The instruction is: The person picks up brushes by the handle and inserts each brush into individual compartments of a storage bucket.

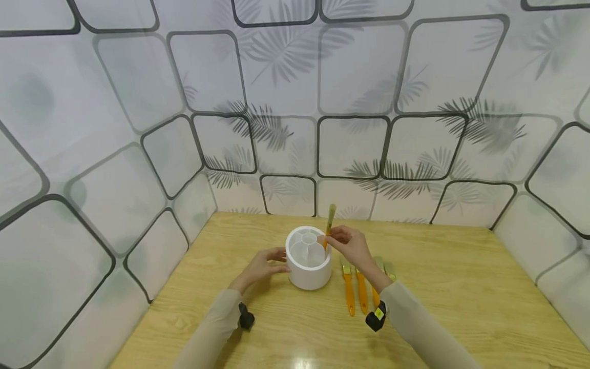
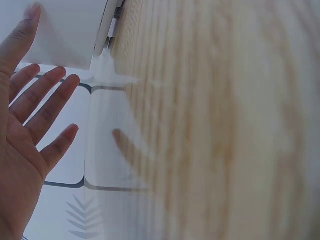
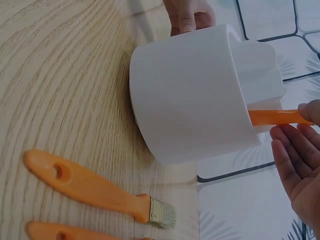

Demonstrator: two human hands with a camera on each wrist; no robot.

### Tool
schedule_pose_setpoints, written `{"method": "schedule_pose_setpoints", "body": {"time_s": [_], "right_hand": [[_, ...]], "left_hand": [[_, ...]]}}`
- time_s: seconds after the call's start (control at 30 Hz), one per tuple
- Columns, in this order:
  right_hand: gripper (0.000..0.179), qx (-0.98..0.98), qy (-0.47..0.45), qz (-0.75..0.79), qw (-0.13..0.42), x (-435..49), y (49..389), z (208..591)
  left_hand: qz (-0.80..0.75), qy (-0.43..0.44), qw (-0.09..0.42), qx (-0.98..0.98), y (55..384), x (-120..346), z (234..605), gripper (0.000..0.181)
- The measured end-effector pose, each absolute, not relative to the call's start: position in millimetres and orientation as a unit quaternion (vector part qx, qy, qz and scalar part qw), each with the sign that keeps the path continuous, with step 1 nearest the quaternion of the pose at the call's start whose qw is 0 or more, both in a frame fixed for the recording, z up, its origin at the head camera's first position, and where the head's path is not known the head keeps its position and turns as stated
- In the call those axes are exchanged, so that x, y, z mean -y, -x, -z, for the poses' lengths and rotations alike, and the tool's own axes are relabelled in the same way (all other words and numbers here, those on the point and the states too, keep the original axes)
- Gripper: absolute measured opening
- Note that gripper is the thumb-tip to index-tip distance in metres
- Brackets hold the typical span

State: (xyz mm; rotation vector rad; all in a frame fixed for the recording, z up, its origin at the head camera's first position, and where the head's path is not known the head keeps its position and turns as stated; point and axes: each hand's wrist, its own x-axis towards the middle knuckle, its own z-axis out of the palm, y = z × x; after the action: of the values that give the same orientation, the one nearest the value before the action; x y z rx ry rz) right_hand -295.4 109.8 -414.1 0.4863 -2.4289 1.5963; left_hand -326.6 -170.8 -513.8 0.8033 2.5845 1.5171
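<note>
Brush btwn R fingers, handle in holder, depth unclear

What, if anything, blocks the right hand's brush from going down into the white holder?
Nothing visible. The right hand pinches the brush bristles-up, handle already partly inside the white holder. The left hand is at the holder's side, clear of its opening. The bottom inside is hidden.

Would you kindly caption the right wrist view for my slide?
Right hand pinches an orange handle standing in a white round holder; two brushes lie nearby.
</note>
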Motion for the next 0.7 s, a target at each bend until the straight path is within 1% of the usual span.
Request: {"method": "schedule_pose_setpoints", "body": {"time_s": [0.17, 0.27, 0.5, 0.7], "right_hand": [[0.025, 0.823, -0.164, -0.535, 0.093, -115, 311, 435], [0.026, 0.828, -0.167, -0.527, 0.09, -117, 314, 439], [0.023, 0.833, -0.174, -0.517, 0.088, -117, 313, 441], [0.026, 0.837, -0.172, -0.514, 0.073, -117, 312, 443]], "left_hand": [[-0.484, -0.269, 0.008, -0.833, 325, 170, 512, 0.06], [-0.486, -0.27, 0.007, -0.831, 325, 170, 512, 0.059], [-0.5, -0.251, 0.03, -0.828, 323, 169, 510, 0.056], [-0.498, -0.262, 0.043, -0.825, 311, 166, 488, 0.056]]}}
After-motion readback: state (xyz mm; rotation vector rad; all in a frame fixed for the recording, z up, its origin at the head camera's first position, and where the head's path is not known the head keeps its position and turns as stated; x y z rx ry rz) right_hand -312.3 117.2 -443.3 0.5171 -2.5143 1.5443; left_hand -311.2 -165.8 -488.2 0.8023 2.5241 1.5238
